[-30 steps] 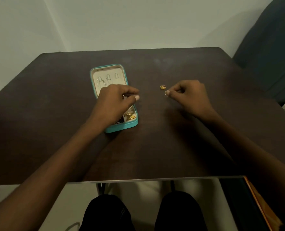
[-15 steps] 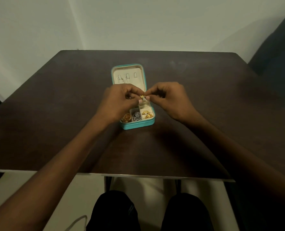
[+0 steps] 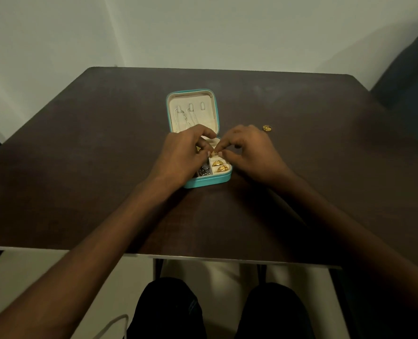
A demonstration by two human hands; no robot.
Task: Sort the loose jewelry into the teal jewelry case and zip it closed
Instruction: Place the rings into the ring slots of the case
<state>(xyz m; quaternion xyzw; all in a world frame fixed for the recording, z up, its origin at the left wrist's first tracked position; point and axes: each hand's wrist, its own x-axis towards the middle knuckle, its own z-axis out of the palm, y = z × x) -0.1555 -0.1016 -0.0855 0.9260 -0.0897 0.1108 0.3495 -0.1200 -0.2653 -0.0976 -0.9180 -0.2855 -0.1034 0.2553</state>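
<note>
The teal jewelry case [image 3: 206, 182] lies open in the middle of the dark table [image 3: 80, 167], its cream lid [image 3: 203, 118] flat behind with a silver chain clipped in it. Gold pieces [image 3: 219, 165] and a dark beaded piece [image 3: 204, 170] fill the front compartments. My left hand [image 3: 182, 155] and my right hand [image 3: 249, 152] meet over the case, and both pinch a small gold earring [image 3: 213, 153] between their fingertips. One loose gold earring [image 3: 267, 128] lies on the table to the right of my right hand.
A dark upholstered seat [image 3: 408, 77] stands at the table's far right corner. A white cable [image 3: 112, 324] runs on the floor by my knees. The table's near edge [image 3: 227, 259] is just above my lap.
My right hand came from the table's right side to the case with a gold earring and met my left hand there. Both hands have since dropped lower over the compartments.
</note>
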